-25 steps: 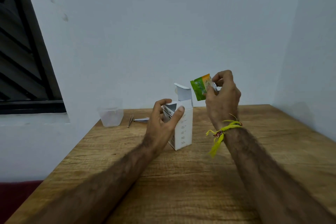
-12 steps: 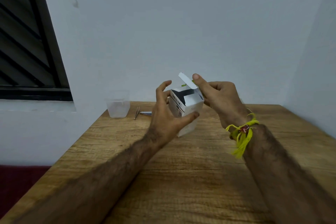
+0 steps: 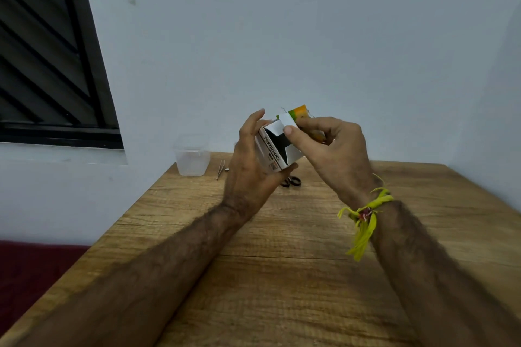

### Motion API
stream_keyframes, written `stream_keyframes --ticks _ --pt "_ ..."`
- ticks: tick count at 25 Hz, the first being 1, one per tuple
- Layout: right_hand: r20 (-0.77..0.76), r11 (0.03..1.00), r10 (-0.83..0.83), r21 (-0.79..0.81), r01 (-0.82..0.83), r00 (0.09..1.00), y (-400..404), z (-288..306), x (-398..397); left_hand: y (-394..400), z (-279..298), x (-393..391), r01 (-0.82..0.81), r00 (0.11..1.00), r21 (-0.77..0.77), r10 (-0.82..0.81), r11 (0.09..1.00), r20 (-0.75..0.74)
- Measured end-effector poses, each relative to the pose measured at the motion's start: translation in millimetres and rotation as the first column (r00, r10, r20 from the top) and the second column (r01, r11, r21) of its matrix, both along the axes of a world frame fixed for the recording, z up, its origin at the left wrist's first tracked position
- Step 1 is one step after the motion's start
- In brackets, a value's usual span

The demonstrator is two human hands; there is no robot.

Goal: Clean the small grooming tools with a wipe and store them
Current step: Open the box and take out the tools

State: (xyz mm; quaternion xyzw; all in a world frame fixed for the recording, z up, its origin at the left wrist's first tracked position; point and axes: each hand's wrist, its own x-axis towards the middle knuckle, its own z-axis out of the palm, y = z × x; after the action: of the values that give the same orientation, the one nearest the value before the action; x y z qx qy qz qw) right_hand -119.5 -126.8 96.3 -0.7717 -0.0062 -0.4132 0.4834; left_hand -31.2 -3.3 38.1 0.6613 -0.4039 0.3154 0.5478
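Observation:
My left hand [image 3: 248, 166] grips a small white cardboard box [image 3: 277, 152], lifted off the table and tilted toward me. My right hand [image 3: 335, 149] holds a green and orange wipe sachet [image 3: 300, 113] in its fingers while its thumb presses on the box's open top flap [image 3: 287, 122]. On the wooden table [image 3: 282, 262] behind my hands lie metal tweezers [image 3: 220, 169] and small scissors with black handles [image 3: 291, 182], partly hidden by my left hand. A bit of a metal tool [image 3: 227, 169] shows beside the tweezers.
A clear plastic container [image 3: 192, 159] stands at the table's far left corner by the white wall. A dark louvred window [image 3: 50, 65] is at the left. A yellow thread band [image 3: 365, 214] circles my right wrist.
My left hand lifted the box off the table and tilted it toward me. My right hand, sachet still in it, came down to the box's flap.

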Motion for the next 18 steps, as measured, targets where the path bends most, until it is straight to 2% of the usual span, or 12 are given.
stream_keyframes --ticks 4,7,14,18 --pt "0.142 0.999 -0.007 -0.036 0.012 0.99 8 -7 3 1 2 3 -0.028 0.998 -0.035 0.03 0.999 0.063" --pt "0.228 0.996 -0.02 -0.08 0.039 0.974 12 -15 7 -1 1 1 -0.035 0.998 -0.06 0.038 0.998 0.048" --pt "0.327 0.954 -0.165 -0.186 0.235 0.931 17 -33 14 -1 2 -3 -0.02 0.999 -0.053 0.021 0.998 0.025" --pt "0.345 0.862 -0.152 -0.412 0.295 0.926 17 -39 18 2 4 -1 -0.014 1.0 -0.041 0.014 0.999 0.01"
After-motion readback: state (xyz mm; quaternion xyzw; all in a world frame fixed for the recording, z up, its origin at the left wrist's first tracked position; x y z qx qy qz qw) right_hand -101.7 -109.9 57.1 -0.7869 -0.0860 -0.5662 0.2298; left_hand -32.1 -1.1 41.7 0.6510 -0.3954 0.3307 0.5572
